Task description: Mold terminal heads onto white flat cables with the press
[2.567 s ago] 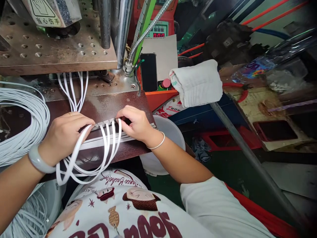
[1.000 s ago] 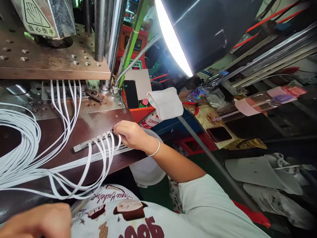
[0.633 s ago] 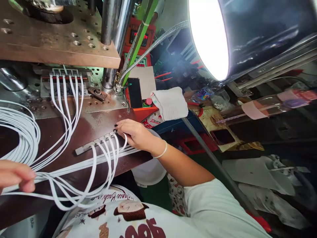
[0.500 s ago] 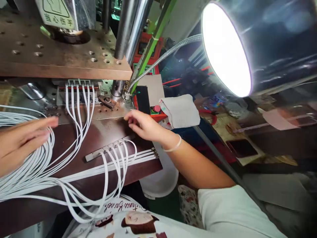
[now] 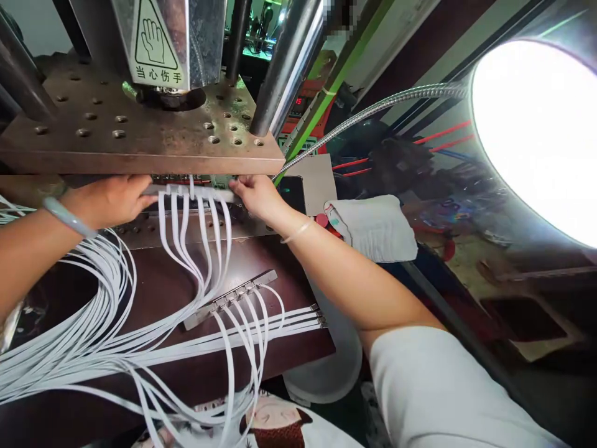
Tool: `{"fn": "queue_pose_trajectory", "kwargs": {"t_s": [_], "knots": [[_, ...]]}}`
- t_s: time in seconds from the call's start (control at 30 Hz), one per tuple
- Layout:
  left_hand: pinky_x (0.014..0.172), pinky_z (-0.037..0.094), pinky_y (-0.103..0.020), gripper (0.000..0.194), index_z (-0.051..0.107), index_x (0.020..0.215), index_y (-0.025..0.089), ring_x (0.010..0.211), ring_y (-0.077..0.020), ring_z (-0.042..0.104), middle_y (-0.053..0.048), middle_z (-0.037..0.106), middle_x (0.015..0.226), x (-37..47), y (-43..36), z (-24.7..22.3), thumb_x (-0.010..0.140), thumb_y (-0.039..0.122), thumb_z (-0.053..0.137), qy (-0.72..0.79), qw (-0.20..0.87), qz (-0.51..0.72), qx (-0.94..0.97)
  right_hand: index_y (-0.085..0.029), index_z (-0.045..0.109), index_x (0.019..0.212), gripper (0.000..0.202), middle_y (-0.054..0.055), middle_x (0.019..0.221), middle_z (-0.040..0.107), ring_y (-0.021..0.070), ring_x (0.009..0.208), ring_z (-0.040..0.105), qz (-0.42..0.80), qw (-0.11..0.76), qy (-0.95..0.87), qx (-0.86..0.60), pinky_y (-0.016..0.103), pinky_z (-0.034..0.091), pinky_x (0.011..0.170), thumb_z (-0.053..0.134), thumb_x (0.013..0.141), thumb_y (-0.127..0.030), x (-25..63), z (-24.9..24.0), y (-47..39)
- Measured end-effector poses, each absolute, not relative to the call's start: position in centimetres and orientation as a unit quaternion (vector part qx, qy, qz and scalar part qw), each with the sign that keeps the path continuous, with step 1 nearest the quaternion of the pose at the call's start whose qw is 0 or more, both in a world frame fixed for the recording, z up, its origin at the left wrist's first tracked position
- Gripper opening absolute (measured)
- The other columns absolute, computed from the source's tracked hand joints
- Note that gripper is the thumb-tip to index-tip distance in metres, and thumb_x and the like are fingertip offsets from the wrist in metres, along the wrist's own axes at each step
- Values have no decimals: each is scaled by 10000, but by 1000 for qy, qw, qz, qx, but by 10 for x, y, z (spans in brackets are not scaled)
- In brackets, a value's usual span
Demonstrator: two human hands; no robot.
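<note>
Beneath the front edge of the steel plate [image 5: 186, 163], the left hand [image 5: 109, 202] and right hand [image 5: 256, 194] pinched opposite ends of a cable-filled bar [image 5: 186, 191]. Between it and the second bar [image 5: 233, 297], lying slantwise, bare tabletop [image 5: 275, 258] showed around draped white cables [image 5: 205, 274].

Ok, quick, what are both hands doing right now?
Left hand: closed, fingers pinching the left end of the upper bar with white cables.
Right hand: closed on that bar's right end.
</note>
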State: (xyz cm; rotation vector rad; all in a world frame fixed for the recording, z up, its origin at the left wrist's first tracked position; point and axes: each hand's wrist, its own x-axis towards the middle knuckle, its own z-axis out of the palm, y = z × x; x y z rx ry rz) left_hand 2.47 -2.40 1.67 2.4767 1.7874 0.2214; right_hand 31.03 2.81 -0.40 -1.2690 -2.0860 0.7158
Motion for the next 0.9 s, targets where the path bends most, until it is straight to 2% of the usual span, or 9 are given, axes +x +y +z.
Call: {"fn": "queue_pose_trajectory", "kwargs": {"t_s": [0.1, 0.2, 0.3, 0.43, 0.53, 0.6, 0.73, 0.8, 0.9], "knots": [[1016, 492, -501, 420, 656, 898, 189, 1035, -359, 689, -139, 716, 956, 48, -51, 20, 913, 575, 491, 514, 22, -32, 857, -174, 626, 687, 250, 14, 709, 659, 156, 717, 615, 377, 267, -747, -479, 290, 504, 755, 632, 914, -278, 322, -6, -10], [984, 495, -487, 359, 685, 950, 190, 1021, -364, 693, -140, 724, 1001, 68, -68, 26, 881, 512, 542, 501, 29, -39, 864, -162, 631, 695, 209, 0, 699, 660, 138, 663, 603, 463, 221, -715, -475, 284, 508, 717, 609, 901, -186, 308, -13, -30], [991, 498, -443, 383, 705, 959, 169, 993, -295, 687, -110, 730, 1001, 66, -95, 36, 929, 477, 480, 576, 61, 170, 797, -173, 595, 718, 225, 19, 734, 654, 158, 727, 626, 363, 286, -748, -476, 318, 534, 776, 558, 938, -141, 300, -13, -44], [944, 532, -352, 417, 706, 929, 190, 900, -206, 681, -46, 739, 930, 75, -157, 48, 1012, 507, 448, 593, 160, 495, 615, -187, 625, 908, 235, 90, 1021, 708, 203, 1036, 677, 161, 419, -843, -298, 393, 545, 1001, 447, 1053, -235, 305, 26, -82], [1063, 505, -394, 423, 675, 1196, 243, 1218, -270, 636, -63, 695, 1305, 120, -189, 50, 918, 561, 650, 509, 311, 485, 639, -187, 653, 982, 338, 86, 1134, 713, 189, 1190, 659, 88, 446, -870, -191, 416, 518, 1113, 338, 1092, -242, 303, 78, -121], [893, 566, -388, 449, 703, 1067, 238, 1090, -284, 677, -76, 731, 1167, 151, -196, 50, 878, 643, 661, 432, 412, 424, 681, -208, 670, 1032, 327, 53, 1187, 719, 178, 1269, 636, 91, 441, -873, -189, 414, 515, 1149, 351, 1096, -246, 310, 101, -147], [595, 484, -324, 470, 680, 754, 219, 597, -180, 567, -23, 627, 636, 155, -182, 42, 954, 617, 530, 441, 441, 356, 696, -298, 672, 1138, 386, 91, 1116, 748, 267, 1234, 681, 105, 417, -810, -398, 533, 575, 1063, 299, 1094, -388, 387, 82, -184], [663, 528, -308, 393, 710, 829, 213, 636, -169, 600, -21, 651, 675, 132, -170, 35, 967, 545, 549, 545, 428, 424, 583, -291, 690, 1023, 494, 133, 1002, 749, 311, 1176, 705, 53, 331, -736, -588, 574, 572, 1008, 210, 1081, -394, 444, 53, -189], [788, 602, -340, 493, 729, 860, 158, 830, -221, 717, -115, 752, 884, 111, -146, 23, 965, 593, 522, 626, 531, 419, 387, -237, 701, 783, 300, 159, 742, 716, 390, 946, 747, 64, 200, -727, -654, 564, 589, 845, 559, 973, -421, 496, 14, -174]]}}
